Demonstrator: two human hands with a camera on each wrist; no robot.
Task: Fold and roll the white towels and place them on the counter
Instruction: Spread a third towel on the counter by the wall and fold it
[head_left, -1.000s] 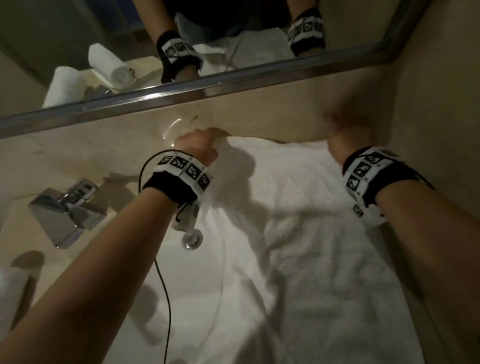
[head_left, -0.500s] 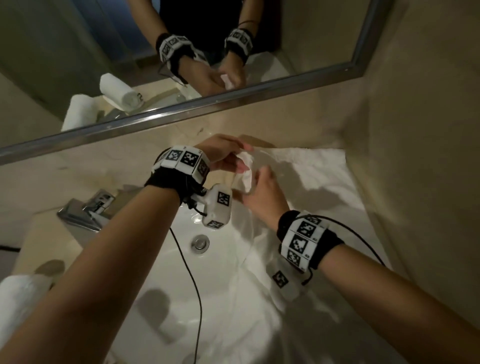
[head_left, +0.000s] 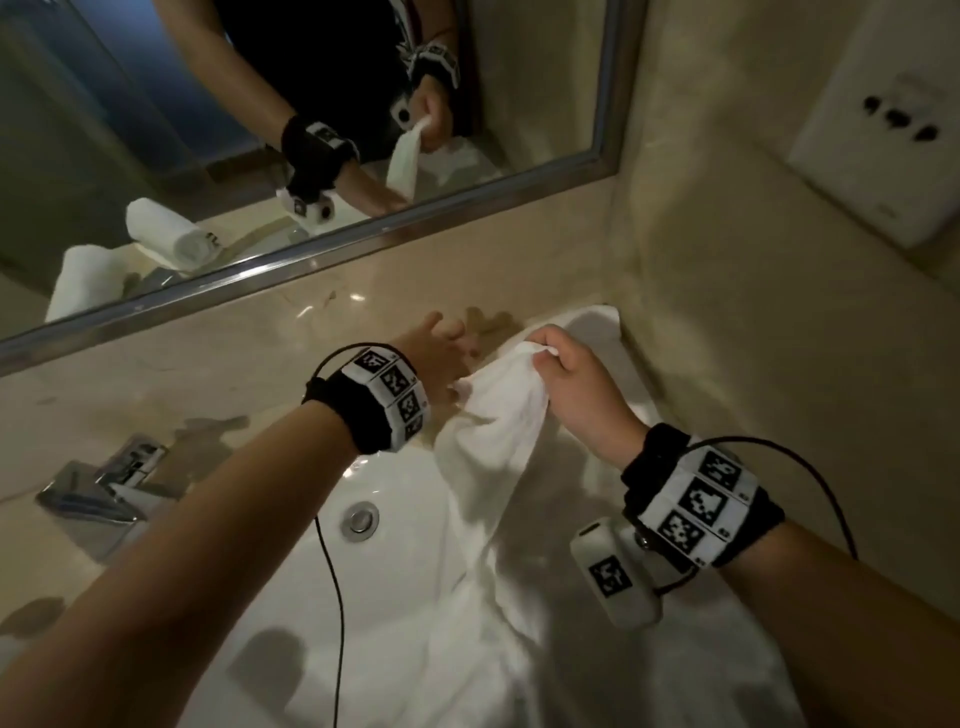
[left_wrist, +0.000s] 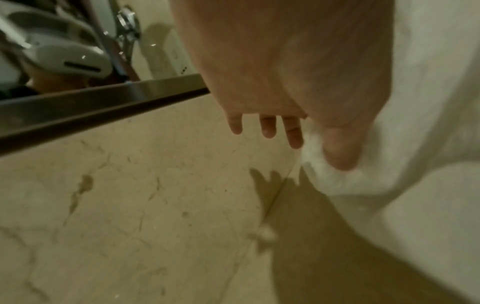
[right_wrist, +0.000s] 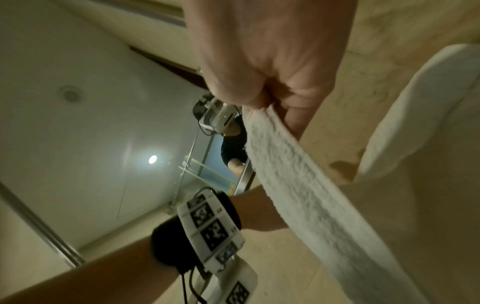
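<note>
Over sink (head_left: 291, 613): white terry towel (head_left: 498, 426), bunched, pinched by right hand (head_left: 574, 387); left hand (head_left: 434, 348) spread, fingers straight.

Dim bathroom. Beige marble wall (head_left: 727, 260); metal-framed mirror (head_left: 156, 130); white sink basin (head_left: 395, 571); chrome faucet (head_left: 98, 493); wall socket plate (head_left: 883, 119).
</note>
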